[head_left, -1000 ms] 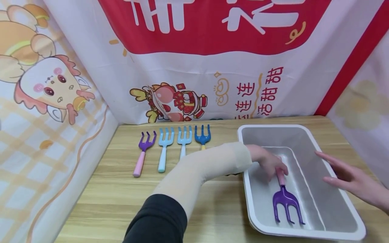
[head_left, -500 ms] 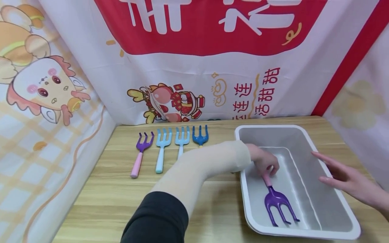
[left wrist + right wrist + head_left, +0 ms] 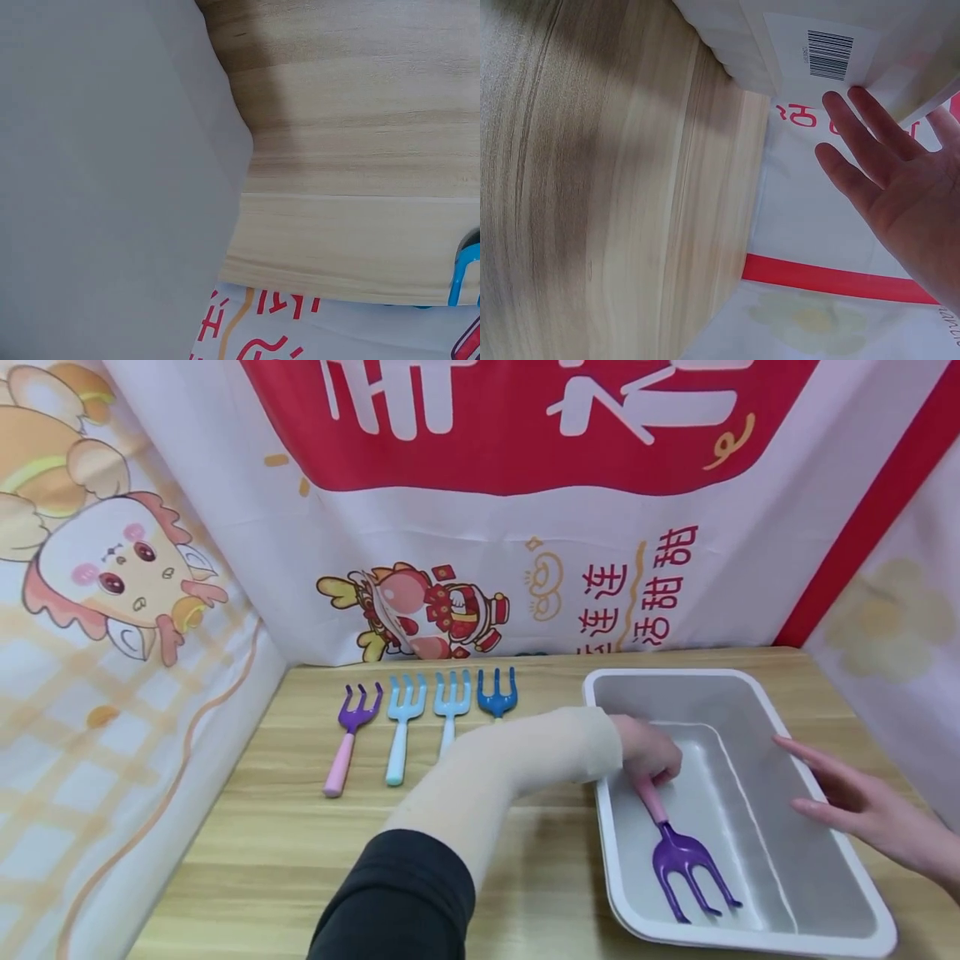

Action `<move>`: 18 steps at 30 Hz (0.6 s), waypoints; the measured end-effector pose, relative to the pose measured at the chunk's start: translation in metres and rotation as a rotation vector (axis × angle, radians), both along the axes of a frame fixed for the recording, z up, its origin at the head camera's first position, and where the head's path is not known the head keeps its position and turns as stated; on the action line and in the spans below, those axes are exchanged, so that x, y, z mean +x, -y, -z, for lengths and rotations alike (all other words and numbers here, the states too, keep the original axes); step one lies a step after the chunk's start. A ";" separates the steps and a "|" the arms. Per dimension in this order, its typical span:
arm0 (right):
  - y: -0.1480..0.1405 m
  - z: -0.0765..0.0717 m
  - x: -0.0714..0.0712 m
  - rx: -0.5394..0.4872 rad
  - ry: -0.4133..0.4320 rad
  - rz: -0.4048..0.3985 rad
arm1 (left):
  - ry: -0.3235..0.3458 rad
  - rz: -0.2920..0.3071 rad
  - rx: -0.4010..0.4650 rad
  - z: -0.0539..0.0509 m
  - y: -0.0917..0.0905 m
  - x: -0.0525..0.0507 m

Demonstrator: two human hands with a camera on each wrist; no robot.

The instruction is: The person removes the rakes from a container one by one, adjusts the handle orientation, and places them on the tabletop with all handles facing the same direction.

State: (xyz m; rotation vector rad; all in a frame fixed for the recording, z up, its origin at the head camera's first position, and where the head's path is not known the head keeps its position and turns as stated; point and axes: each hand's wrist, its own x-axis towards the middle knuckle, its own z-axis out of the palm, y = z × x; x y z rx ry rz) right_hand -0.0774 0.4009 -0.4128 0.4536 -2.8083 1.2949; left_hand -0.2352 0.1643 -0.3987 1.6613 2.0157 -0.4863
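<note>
My left hand (image 3: 651, 750) reaches into a grey plastic bin (image 3: 817, 860) and grips the pink handle of a purple hand rake (image 3: 681, 853). The rake's tines point toward the bin's near end. My fingers cover the handle's upper end. At the bin's right side, my right hand (image 3: 873, 806) has its fingers extended. In the right wrist view those fingertips reach the bin's outer wall (image 3: 757, 45), by a barcode label. The left wrist view shows mostly the bin's outside (image 3: 112, 180); the hand is hidden there.
Left of the bin, several hand rakes lie in a row: a purple one (image 3: 350, 739), a light blue one (image 3: 401, 731), another light blue one (image 3: 452, 706) and a dark blue one (image 3: 498, 695), partly behind my left arm. Printed cloth (image 3: 450, 527) hangs behind the wooden table (image 3: 270, 860).
The purple rake in the bin has shifted left, toward the bin's left wall, with my left hand. Over the last half second it has barely moved. My right hand stays at the bin's right side.
</note>
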 end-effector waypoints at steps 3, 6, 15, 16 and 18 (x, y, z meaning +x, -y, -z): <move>-0.001 0.001 0.002 0.002 0.012 0.008 | -0.006 0.000 -0.024 0.000 0.000 0.003; -0.001 0.002 0.001 0.004 0.036 0.018 | 0.011 0.003 -0.033 0.001 0.000 0.003; -0.002 0.001 -0.001 -0.005 0.072 0.028 | 0.047 -0.007 -0.014 -0.001 -0.002 -0.001; -0.002 0.001 -0.001 -0.006 0.073 0.028 | 0.048 -0.011 -0.014 -0.001 -0.002 -0.001; -0.002 0.001 0.000 -0.015 0.074 0.019 | 0.041 -0.001 -0.014 -0.003 -0.002 -0.001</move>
